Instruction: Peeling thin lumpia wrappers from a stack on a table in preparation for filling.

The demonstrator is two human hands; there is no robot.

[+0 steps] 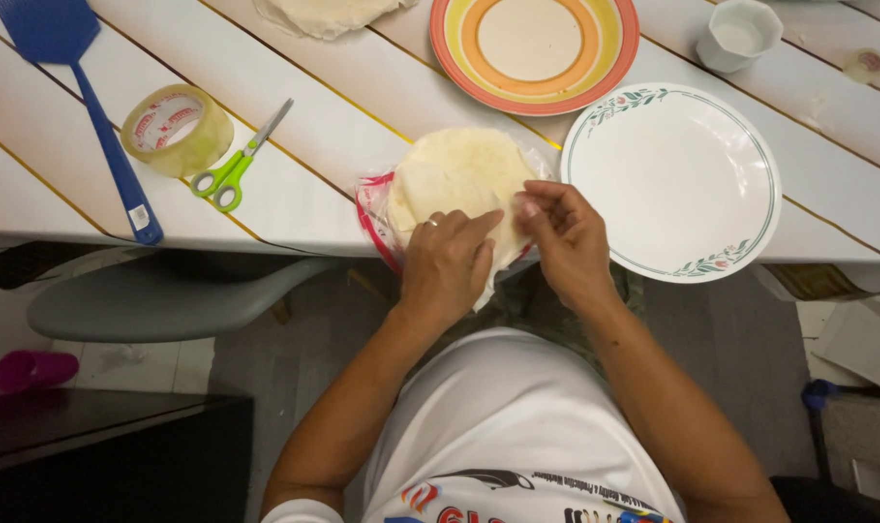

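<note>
A white shirt (503, 426) fills the near view, with both forearms reaching from it to the table edge. The left hand (447, 263), a ring on one finger, is curled with fingertips pinching the near rim of the top tortilla (459, 174). The right hand (566, 237) meets it from the other side, thumb and fingers pinched on the same rim. The tortilla stack lies in a clear bag (374, 208) with red trim, which hangs over the table (295, 107) edge just under the hands.

Just right of the right hand sits a white plate (672, 179) with a green rim line, bare, its near side overhanging the edge. Beyond the hands is a striped orange plate (535, 44), also bare, and further right a white cup (738, 34). Another tortilla pile (324, 15) lies beyond the left hand.

Left of the left hand, with open tabletop between, lie green scissors (232, 169), a tape roll (177, 129) and a blue swatter (82, 97). A grey chair (159, 295) stands below the edge there.
</note>
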